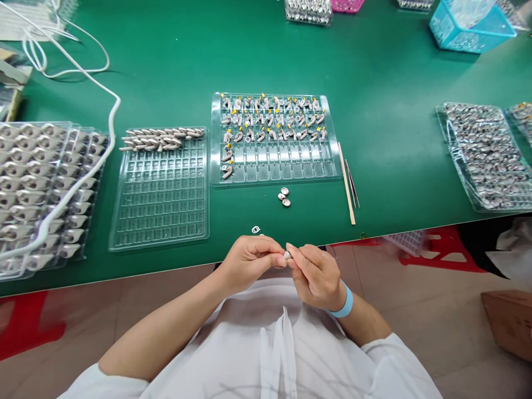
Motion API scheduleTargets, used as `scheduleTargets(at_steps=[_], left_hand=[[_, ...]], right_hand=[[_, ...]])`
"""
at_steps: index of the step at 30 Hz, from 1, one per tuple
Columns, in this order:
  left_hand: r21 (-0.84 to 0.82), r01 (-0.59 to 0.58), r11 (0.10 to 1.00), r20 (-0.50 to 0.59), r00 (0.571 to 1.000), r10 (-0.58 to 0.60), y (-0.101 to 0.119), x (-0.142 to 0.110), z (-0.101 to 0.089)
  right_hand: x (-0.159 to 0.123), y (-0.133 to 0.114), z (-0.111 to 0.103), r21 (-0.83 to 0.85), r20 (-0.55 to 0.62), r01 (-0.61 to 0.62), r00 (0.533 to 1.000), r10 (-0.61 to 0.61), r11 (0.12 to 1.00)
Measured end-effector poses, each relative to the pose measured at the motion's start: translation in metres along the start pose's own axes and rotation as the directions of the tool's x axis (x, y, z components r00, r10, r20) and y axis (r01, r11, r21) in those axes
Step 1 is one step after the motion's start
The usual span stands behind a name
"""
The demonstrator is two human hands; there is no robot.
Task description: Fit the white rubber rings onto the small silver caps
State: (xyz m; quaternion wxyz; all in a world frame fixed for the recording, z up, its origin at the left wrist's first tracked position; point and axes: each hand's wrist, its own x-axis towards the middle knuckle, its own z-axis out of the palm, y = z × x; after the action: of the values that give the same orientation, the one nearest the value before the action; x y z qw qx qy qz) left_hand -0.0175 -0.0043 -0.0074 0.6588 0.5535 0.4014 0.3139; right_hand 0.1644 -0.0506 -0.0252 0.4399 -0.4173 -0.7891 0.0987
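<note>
At the table's front edge, my left hand (255, 260) and my right hand (316, 272) meet, fingers pinched together. Between their fingertips is a small rounded silver-grey part (287, 255), mostly covered by the fingers. A light blue band (344, 302) circles my right wrist. Just beyond my hands lie a few similar round metallic parts (284, 197) in a small cluster. White rings (255, 229) rest on the table near my left fingers. Further back, a clear tray (286, 160) holds rows of curved grey pieces with yellow tips; its front rows are partly filled.
A clear tray (158, 194) with grey parts along its back stands left of centre. Stacked trays of grey shells (37, 194) and a white cable (100, 152) lie further left. A wooden stick (347, 185) and tweezers (352, 185) lie right of centre. Filled trays (486, 155) and a blue basket (469, 36) are at right.
</note>
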Motion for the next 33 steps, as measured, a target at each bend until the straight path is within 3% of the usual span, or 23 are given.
scheduleTargets(at_steps=[19, 23, 26, 29, 33], left_hand=[[-0.161, 0.112, 0.98, -0.062, 0.99, -0.124, -0.001, 0.006, -0.001], [-0.12, 0.112, 0.986, -0.048, 0.992, -0.119, 0.0, 0.006, -0.003], [0.043, 0.055, 0.998, -0.013, 0.998, -0.054, 0.003, 0.004, -0.007], [0.233, -0.089, 0.968, 0.059, 0.995, 0.077, 0.008, 0.002, -0.011], [0.342, -0.227, 0.912, 0.128, 0.973, 0.194, 0.014, 0.001, -0.014]], right_hand=[[0.003, -0.005, 0.014, -0.04, -0.073, -0.109, 0.992, 0.106, 0.993], [0.005, -0.003, 0.013, -0.011, -0.065, -0.11, 0.992, 0.109, 0.994], [0.005, -0.001, 0.008, 0.041, -0.018, -0.124, 0.992, 0.124, 0.992], [0.006, 0.001, 0.002, 0.108, 0.045, -0.139, 0.99, 0.135, 0.984], [0.009, 0.004, -0.003, 0.196, 0.127, -0.14, 0.985, 0.116, 0.971]])
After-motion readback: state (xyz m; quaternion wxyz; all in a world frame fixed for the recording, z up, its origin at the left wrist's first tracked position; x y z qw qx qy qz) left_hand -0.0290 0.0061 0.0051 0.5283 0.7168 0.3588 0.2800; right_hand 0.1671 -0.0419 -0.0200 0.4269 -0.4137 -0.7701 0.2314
